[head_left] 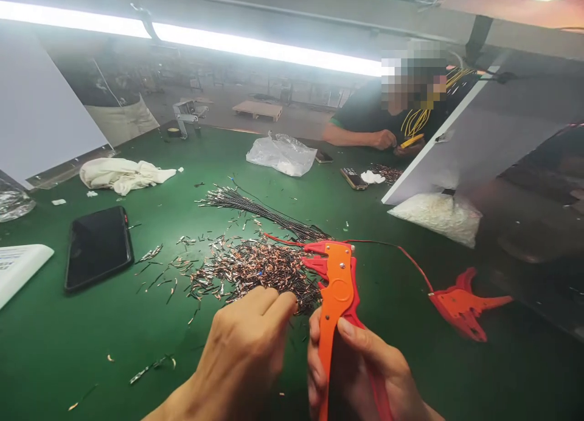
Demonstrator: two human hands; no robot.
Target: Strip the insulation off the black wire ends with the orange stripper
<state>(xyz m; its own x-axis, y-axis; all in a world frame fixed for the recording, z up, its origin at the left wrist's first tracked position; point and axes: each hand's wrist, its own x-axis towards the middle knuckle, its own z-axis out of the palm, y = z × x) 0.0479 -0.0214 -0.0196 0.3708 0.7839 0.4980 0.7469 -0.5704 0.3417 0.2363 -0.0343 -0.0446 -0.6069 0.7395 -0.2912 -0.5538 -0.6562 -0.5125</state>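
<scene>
My right hand [365,360] is wrapped round the handles of an orange and red wire stripper [337,278], held upright with its jaws pointing left. Knuckles up, my left hand [249,327] is closed just left of the tool; its fingertips are turned away, so what they hold, if anything, is hidden. Behind it lies a heap of short black wire offcuts and copper bits [260,263]. A bundle of black wires [264,211] with metal ends rests beyond the heap. A thin red and dark wire [387,244] runs from behind the stripper's head to a second orange tool [465,305].
On the green table [173,342] lie a black phone [98,247], a white cloth [121,174], a clear plastic bag [283,153] and a filled bag [440,217]. A white panel [474,129] stands at right. Across the table, a person [365,114] handles yellow wires [416,123].
</scene>
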